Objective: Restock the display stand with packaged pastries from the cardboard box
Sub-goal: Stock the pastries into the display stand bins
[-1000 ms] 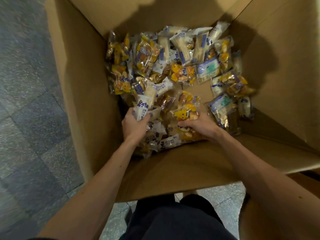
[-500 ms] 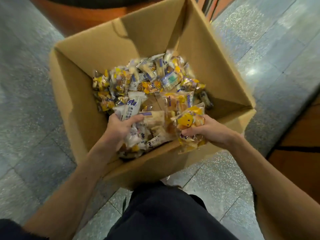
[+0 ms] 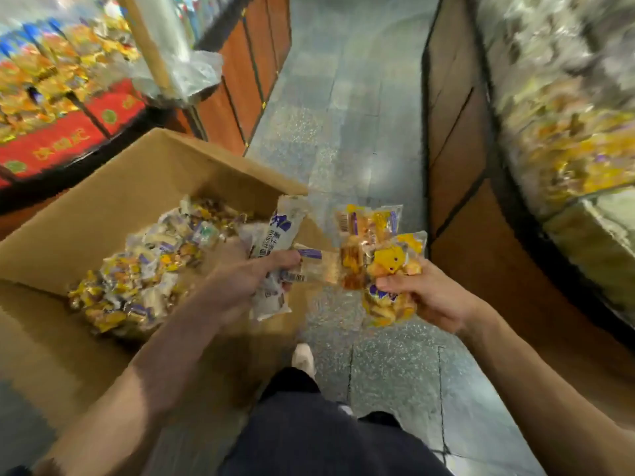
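**Holding two bunches of pastry packs beside the box**

My left hand point(image 3: 240, 273) is clenched round a bunch of white packs point(image 3: 279, 231), about over the right rim of the box point(image 3: 137, 187); my right hand point(image 3: 429, 293) grips a bunch of yellow packs point(image 3: 381, 259) over the floor point(image 3: 343, 132), between the box and the stand point(image 3: 563, 132) on my right; the two bunches sit just beside each other, and I cannot tell whether they touch; many more packs lie heaped in the box.

I judge these light and soft; the film looks slick, so a pack in the middle of a bunch could slide out; the pastry inside would crush under a hard squeeze; best to wrap my fingers round the middle of each bunch, firm enough to trap the film, or to pinch the flat sealed ends.

The white packs are long and narrow, with a blue-purple mark and dark print down the side; one clearer wrapper beside them shows a barcode; the yellow packs are clear film over golden pieces, with a yellow figure, purple trim and a barcode near one top edge; motion blur hides finer detail.
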